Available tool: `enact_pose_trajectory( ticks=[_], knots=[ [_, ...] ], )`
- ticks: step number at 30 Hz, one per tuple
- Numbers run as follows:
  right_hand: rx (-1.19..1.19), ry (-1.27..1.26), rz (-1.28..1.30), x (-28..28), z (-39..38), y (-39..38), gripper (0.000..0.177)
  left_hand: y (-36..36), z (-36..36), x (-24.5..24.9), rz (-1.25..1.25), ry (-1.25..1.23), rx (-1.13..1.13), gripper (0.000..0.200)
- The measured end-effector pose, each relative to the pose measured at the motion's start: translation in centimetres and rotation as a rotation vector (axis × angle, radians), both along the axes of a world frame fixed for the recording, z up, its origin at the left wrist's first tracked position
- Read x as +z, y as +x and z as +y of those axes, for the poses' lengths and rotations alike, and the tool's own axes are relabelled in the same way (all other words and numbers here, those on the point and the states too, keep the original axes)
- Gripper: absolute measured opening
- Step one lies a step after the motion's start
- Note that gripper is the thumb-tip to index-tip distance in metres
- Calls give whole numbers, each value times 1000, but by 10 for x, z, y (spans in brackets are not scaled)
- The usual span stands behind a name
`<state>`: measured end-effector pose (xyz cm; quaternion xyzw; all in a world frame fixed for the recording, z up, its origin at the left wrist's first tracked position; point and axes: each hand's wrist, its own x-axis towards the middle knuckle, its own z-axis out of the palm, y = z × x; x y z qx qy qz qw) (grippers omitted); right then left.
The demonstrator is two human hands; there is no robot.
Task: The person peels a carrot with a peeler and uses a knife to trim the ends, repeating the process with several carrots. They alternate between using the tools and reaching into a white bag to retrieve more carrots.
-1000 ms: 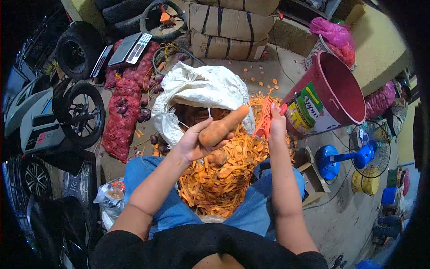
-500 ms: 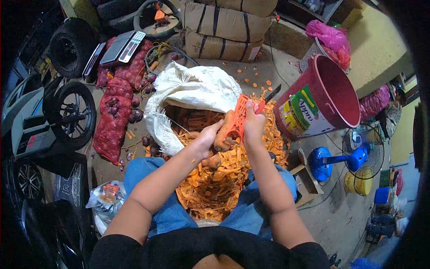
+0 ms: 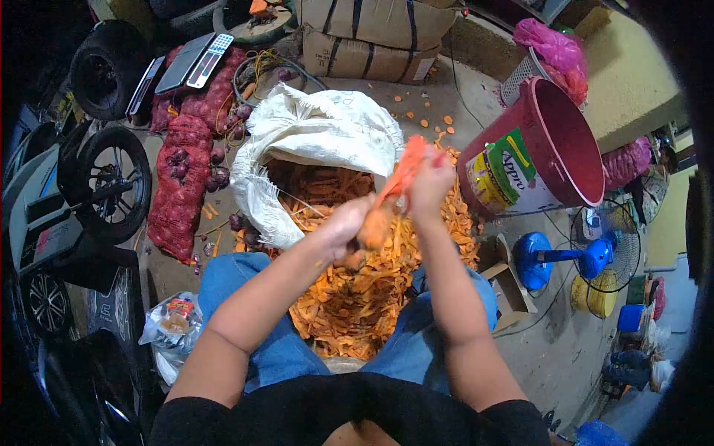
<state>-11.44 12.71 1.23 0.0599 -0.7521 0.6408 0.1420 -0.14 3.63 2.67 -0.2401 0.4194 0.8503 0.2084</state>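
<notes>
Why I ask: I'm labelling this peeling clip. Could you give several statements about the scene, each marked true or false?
1. The left hand grips a carrot. True.
2. The right hand holds a blue tool. False: it holds an orange peeler.
3. The red bucket is full of carrots. False: the part of its inside that shows is bare.
4. A heap of orange peelings lies between the person's knees. True.
5. The white sack is tied shut. False: its mouth is open, and orange pieces show inside.
</notes>
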Motion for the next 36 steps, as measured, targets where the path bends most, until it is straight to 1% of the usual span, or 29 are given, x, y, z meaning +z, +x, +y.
enact_pose_trajectory(
  ticks=[1,2,3,4,5,6,8,10,11,12,16,18,19,20,21,22,23,24,26,27,28,29,30,31,32,33,34,35,36],
  knots=[
    [-119,37,-11,5,11,-15,22,7,12,6,14,15,49,35],
    [-239,71,-22,9,23,-29,22,10,21,17,-68,94,140,36],
    [-244,72,-27,9,32,-37,22,12,19,24,-46,84,85,36],
    [-273,36,-100,9,39,-43,22,15,17,26,-26,74,30,36],
    [-300,0,-171,8,43,-44,22,12,11,12,15,128,66,37],
    [-300,0,-170,16,39,-38,22,6,5,-2,61,181,105,37],
    [-112,-223,-342,39,21,-10,22,2,-1,-6,15,160,140,37],
    [60,-93,-156,32,6,10,22,-1,-3,-21,42,297,154,34],
    [136,-57,-118,27,-1,23,21,-4,2,-26,29,360,217,31],
    [212,-19,-81,23,-5,32,21,-3,3,-24,28,362,218,31],
    [231,26,-80,12,-8,31,20,1,8,-8,51,273,303,28],
    [-8,253,71,12,4,6,20,6,14,3,17,-19,7,29],
    [-83,226,90,10,15,-12,21,10,17,-11,10,72,-3,32],
    [-158,200,110,8,26,-28,22,10,16,-9,9,74,-7,32],
    [-161,202,108,10,35,-37,22,9,13,-5,47,65,-11,32],
    [-240,159,-30,11,42,-44,22,9,9,1,83,53,-17,33],
    [-317,112,-166,12,44,-46,22,8,3,11,59,45,-21,33],
    [-316,109,-163,12,40,-44,22,7,-3,11,62,43,-21,33],
    [-82,-230,-94,12,24,-28,23,5,-8,8,-7,133,25,33],
    [-17,-137,-252,36,13,-1,22,2,-7,-2,39,224,93,32],
    [61,-64,-280,40,5,17,22,1,-6,-5,39,226,97,32],
    [138,9,-307,40,-2,29,22,0,-5,-7,43,243,152,32],
    [138,9,-306,36,-6,36,22,-2,-3,-9,46,259,205,31],
    [203,-9,-208,29,-9,41,21,-7,3,-11,11,224,289,32],
    [267,-27,-109,25,-10,43,21,-5,2,-11,10,224,289,32],
    [224,52,-28,25,-9,41,21,-1,-1,-8,10,166,196,34],
    [225,51,-29,23,-6,33,21,2,-3,-4,11,107,103,35],
    [114,98,37,17,0,18,20,4,0,5,6,45,-7,37],
    [1,144,104,13,7,2,20,5,1,3,8,45,-9,37]
  ],
)
